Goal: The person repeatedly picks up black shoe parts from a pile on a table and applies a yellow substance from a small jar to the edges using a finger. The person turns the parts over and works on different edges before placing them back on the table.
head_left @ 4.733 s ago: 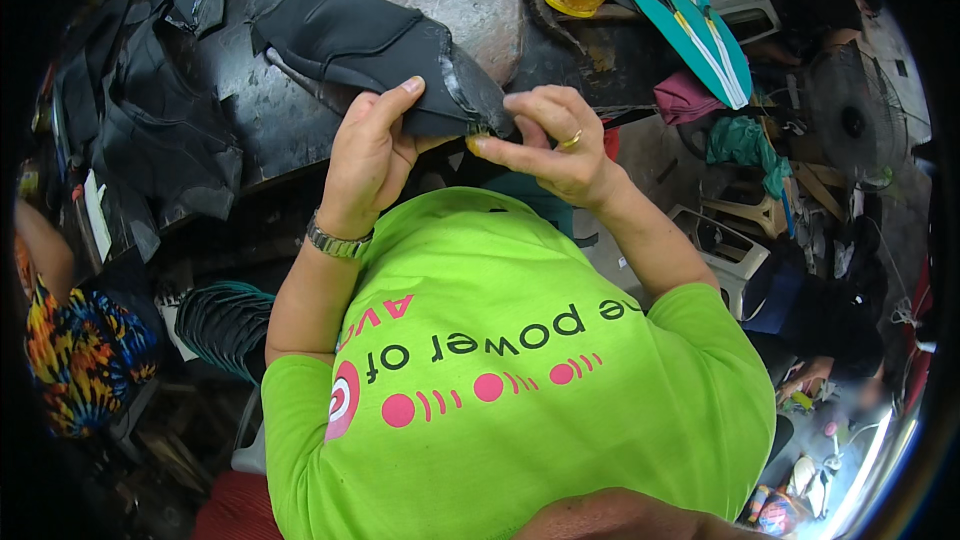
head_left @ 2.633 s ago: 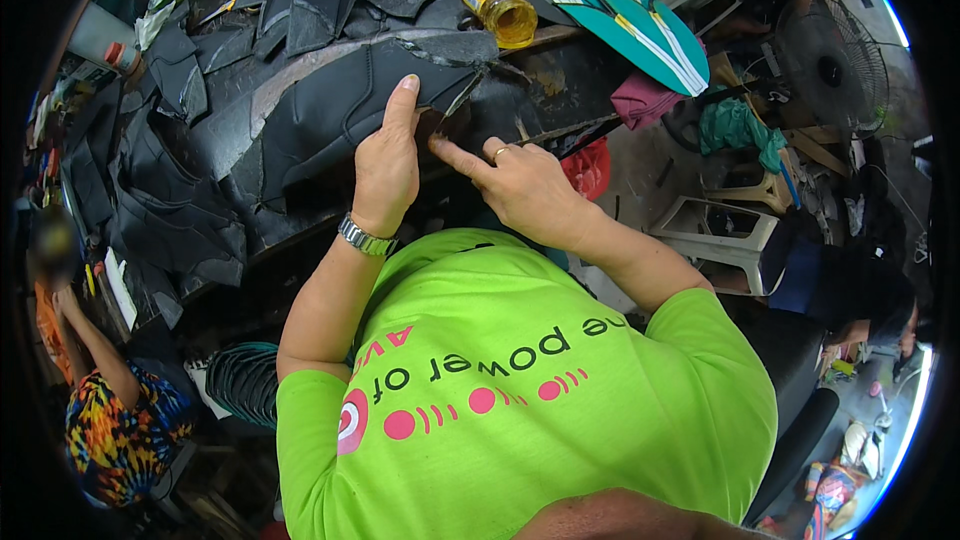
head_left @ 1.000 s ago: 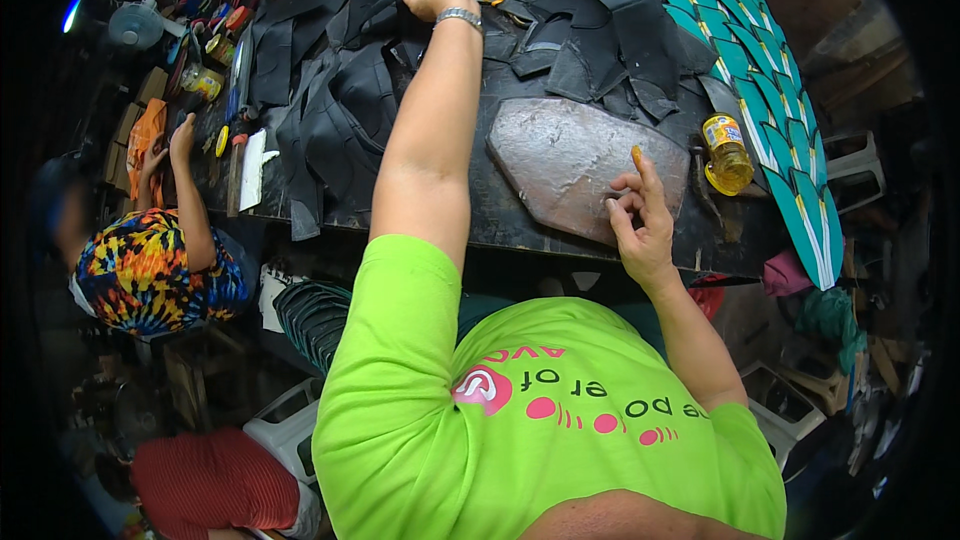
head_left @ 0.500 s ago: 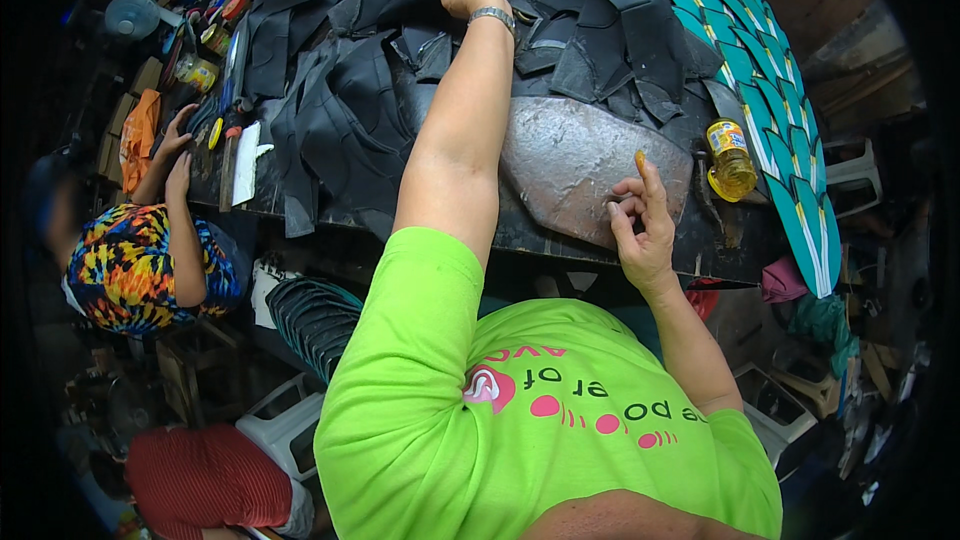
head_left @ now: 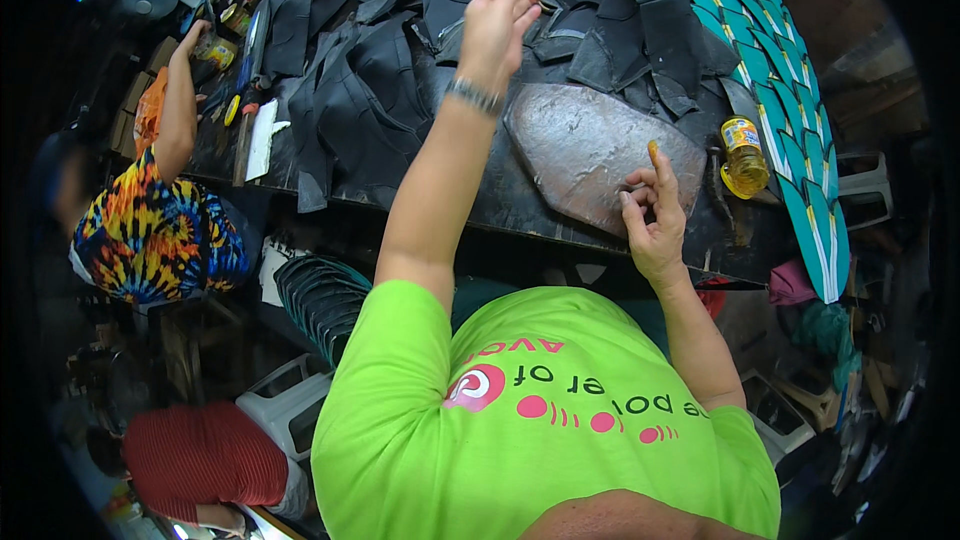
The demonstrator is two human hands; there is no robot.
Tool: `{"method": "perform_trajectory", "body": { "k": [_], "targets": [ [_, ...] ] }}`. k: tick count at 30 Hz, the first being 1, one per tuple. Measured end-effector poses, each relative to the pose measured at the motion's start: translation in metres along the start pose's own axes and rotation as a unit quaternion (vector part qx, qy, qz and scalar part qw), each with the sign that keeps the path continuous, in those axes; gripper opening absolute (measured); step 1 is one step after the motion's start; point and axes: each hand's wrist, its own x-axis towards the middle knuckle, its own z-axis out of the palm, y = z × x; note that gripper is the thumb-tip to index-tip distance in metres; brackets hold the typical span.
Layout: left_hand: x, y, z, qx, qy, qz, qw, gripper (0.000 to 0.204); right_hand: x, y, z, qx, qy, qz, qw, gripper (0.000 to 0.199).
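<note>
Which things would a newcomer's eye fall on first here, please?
The lime-green shirt fills the lower middle. Overlapping teal pieces stand out along the upper right. In front of the grey slab, the right hand shows a yellow-brown fingertip; the left hand is near black pieces.
</note>
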Motion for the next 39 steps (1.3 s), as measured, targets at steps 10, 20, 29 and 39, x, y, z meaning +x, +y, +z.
{"method": "perform_trajectory", "body": {
  "k": [10, 20, 29, 39],
  "targets": [
    [-0.137, 0.126, -0.218, 0.673, 0.319, 0.2, 0.637, 0.062, -0.002, 0.002, 0.001, 0.0, -0.007, 0.008, 1.0, 0.072],
    [-0.113, 0.154, -0.311, 0.559, 0.214, -0.035, 0.8, 0.068, -0.003, -0.005, -0.01, 0.123, -0.019, 0.034, 0.992, 0.076],
    [-0.116, 0.153, -0.295, 0.256, 0.192, 0.136, 0.938, 0.036, -0.032, -0.02, -0.048, 0.046, -0.047, -0.009, 0.998, 0.076],
    [-0.113, 0.192, -0.274, -0.322, -0.021, 0.129, 0.938, 0.048, -0.056, -0.03, -0.056, 0.062, -0.054, 0.045, 0.996, 0.076]
  ]
}}
